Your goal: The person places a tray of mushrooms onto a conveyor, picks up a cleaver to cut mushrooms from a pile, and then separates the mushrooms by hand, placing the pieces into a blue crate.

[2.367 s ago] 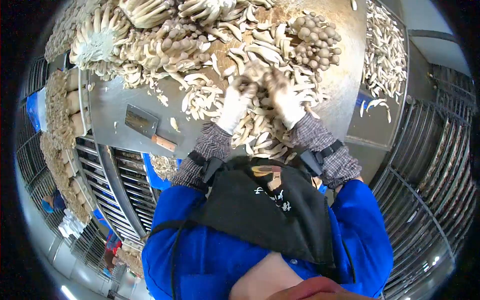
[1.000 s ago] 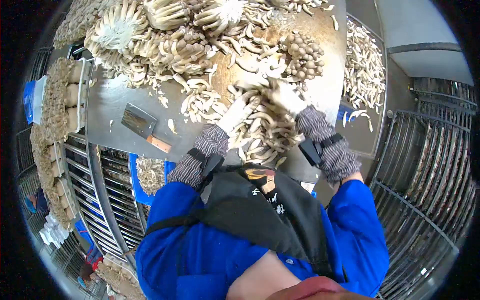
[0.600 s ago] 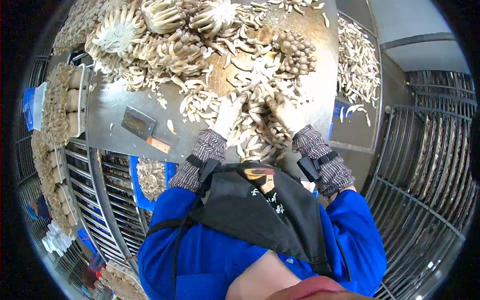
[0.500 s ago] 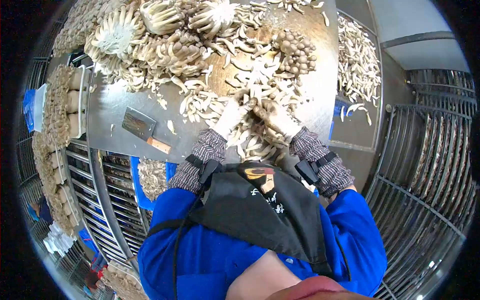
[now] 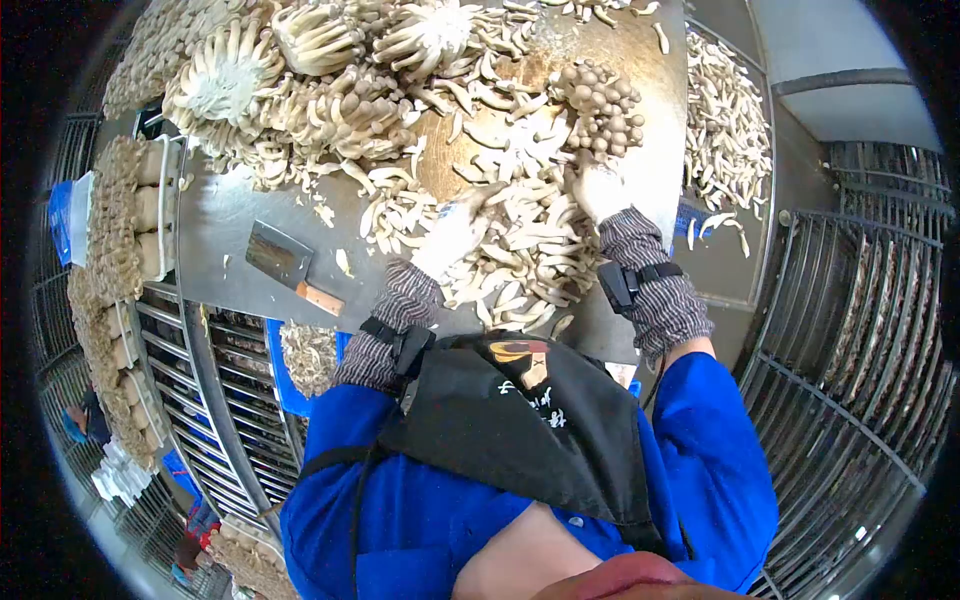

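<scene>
My left hand (image 5: 452,236), in a white glove, lies low over the left side of a pile of loose mushrooms (image 5: 530,235), its fingers stretched out and partly washed out by glare. My gloved right hand (image 5: 602,192) is at the near end of a clump of brown-capped mushrooms (image 5: 603,105). Its fingertips meet the lower caps, but how they are bent is hidden. To the left on the metal table (image 5: 215,260) rests a cleaver (image 5: 280,252) with a wooden handle.
Large mushroom clusters (image 5: 225,80) are heaped at the back left of the table. Beyond the right edge, a lower tray holds separated mushrooms (image 5: 725,135). Metal racks (image 5: 860,320) stand at the right, and a blue crate (image 5: 290,385) sits below the near left edge.
My hands were together over the pile, handling dark-capped mushrooms. They have parted: the left moved slightly left, the right forward and right to the clump. The near pile is now uncovered.
</scene>
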The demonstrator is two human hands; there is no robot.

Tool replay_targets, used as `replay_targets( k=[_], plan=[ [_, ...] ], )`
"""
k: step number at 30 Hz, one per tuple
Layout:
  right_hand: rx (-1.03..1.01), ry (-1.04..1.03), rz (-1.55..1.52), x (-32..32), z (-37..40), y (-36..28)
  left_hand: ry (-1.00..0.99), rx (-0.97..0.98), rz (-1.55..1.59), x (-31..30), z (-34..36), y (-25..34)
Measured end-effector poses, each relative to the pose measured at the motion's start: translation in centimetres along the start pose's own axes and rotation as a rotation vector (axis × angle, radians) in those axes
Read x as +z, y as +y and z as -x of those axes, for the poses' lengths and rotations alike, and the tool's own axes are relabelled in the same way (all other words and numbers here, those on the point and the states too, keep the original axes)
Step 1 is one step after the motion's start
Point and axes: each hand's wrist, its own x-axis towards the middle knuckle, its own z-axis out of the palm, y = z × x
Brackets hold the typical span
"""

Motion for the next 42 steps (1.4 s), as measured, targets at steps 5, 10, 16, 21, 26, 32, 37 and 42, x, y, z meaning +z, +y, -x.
replay_targets(
  k=[5,10,16,21,26,32,37,42],
  plan=[
    [-0.226,-0.149,0.051,1.1,-0.6,1.4,0.219,0.041,-0.429,-2.3,0.8,1.1],
    [-0.225,-0.008,-0.011,0.0,-1.0,-1.2,0.896,0.040,-0.406,-9.7,0.7,-3.0],
    [-0.202,-0.085,-0.051,6.2,-5.8,-2.9,0.650,0.015,-0.803,-18.9,-3.3,-4.8],
    [-0.118,0.262,-0.446,-0.2,1.4,-2.6,0.424,0.005,-0.634,-22.2,-5.7,-6.4],
    [0.254,0.421,-0.971,2.0,14.6,8.6,0.160,-0.167,-0.195,-24.8,-6.7,-7.1],
    [0.786,0.677,-0.705,8.9,31.0,20.6,0.373,-0.028,-0.456,-21.9,-5.6,-8.8],
    [1.037,0.518,-0.184,13.6,33.3,24.6,0.654,-0.020,-0.078,-17.7,-2.3,-11.0],
    [0.433,0.507,-0.509,9.1,24.5,15.9,0.653,-0.128,0.979,-12.6,2.3,-1.9]
  ],
)
